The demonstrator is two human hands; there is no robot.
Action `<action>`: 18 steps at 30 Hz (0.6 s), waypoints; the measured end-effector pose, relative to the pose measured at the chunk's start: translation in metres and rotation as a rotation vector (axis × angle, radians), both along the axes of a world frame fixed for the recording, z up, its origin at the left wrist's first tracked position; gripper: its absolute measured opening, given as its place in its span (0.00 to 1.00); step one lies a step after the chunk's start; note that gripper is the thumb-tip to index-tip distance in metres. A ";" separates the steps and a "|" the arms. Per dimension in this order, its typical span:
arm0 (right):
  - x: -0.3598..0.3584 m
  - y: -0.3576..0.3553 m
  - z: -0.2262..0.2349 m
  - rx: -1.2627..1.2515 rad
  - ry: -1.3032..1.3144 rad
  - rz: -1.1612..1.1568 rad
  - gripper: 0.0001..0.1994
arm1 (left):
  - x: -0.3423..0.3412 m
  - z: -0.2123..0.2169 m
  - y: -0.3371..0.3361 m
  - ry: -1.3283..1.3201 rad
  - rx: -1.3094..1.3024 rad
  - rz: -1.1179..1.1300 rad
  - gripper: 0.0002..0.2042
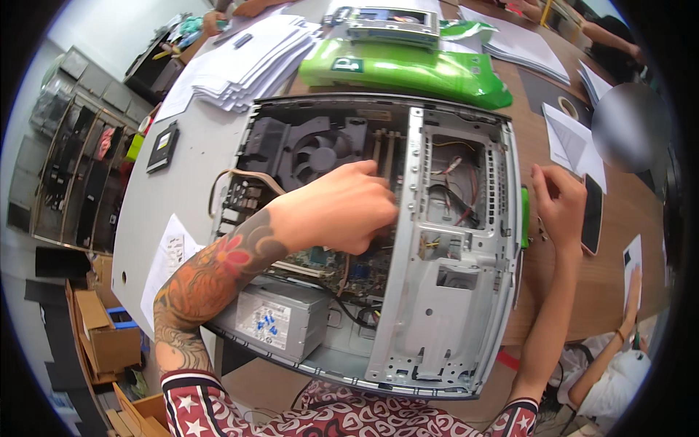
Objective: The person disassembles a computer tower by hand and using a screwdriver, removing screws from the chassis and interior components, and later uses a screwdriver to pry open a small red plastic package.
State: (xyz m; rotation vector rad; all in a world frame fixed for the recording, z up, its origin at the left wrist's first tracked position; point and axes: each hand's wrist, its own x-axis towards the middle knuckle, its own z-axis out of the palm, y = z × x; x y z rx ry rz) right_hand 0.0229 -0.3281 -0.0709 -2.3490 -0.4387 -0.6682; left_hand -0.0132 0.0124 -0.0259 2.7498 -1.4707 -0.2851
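Note:
An opened desktop computer case [397, 291] lies on its side in front of me, its inside facing up. My left hand [349, 207] reaches over the circuit board beside the metal crossbar [415, 146]. Its fingers curl downward, and their tips are hidden. Just beyond sits a black cooling fan [318, 155]; a grey power supply [309, 317] occupies the near left corner of the case. My right hand [564, 204] is closed over the table right of the case, close to a phone [593, 215] and a few small metal bits [542, 231]. Whatever it may hold is hidden.
Behind the case lies a green plastic package [415, 73] with a metal computer part [393, 28] on top. Paper stacks [255, 62] and a black drive [162, 148] lie at the left. A tape roll [568, 108] is far right. Other people sit around the table.

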 end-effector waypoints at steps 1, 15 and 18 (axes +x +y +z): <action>0.000 0.000 0.000 0.000 -0.008 0.017 0.09 | 0.001 -0.002 0.001 -0.005 -0.053 -0.006 0.06; 0.003 -0.020 -0.008 0.076 0.004 -0.067 0.10 | -0.003 -0.015 -0.003 -0.160 -0.011 -0.025 0.08; 0.000 -0.009 -0.007 0.066 -0.005 -0.058 0.11 | -0.005 -0.022 0.001 -0.188 0.043 -0.060 0.06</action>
